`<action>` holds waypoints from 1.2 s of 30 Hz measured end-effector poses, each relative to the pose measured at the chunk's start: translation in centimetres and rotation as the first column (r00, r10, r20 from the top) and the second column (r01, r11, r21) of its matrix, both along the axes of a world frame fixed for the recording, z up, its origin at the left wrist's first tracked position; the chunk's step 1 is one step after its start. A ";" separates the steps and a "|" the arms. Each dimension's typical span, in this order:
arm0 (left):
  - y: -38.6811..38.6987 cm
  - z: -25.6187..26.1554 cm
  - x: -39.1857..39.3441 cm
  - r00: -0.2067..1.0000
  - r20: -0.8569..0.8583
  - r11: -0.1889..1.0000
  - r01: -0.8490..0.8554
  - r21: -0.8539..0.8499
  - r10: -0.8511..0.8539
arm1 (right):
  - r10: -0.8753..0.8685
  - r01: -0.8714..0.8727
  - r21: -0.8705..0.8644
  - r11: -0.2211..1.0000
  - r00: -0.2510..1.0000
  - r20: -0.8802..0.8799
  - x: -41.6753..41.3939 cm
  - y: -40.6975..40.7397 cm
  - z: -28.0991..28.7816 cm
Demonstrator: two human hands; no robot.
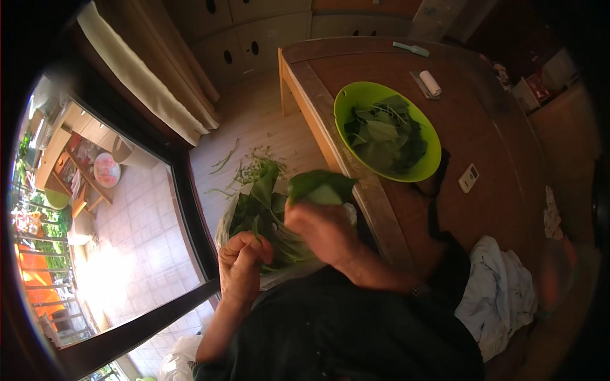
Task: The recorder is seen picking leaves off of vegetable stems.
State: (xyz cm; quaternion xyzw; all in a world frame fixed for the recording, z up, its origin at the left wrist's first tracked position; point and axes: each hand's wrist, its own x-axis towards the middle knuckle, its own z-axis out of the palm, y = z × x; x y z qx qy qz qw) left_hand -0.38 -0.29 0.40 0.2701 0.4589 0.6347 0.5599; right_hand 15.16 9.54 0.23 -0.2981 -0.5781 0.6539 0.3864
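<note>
My left hand pinches a small green stem piece between thumb and fingers. My right hand, slightly blurred, holds large green leaves that stick out past its fingers. Beneath both hands, a plastic bag on my lap holds leafy greens with long stems; my hands hide part of it. On the table to the right, a lime-green plastic basin contains a heap of loose green leaves.
The wooden table bears a white remote control, a white roll, a pale green-handled tool, a black strap and crumpled light cloth. Stem scraps litter the floor. A dark door frame stands at left.
</note>
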 end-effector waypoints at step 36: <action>0.1 1.1 -2.1 0.966 -0.253 0.998 0.030 -0.059 -0.044 | 0.194 -0.197 -0.027 0.980 0.977 -0.092 0.6 1.7 2.9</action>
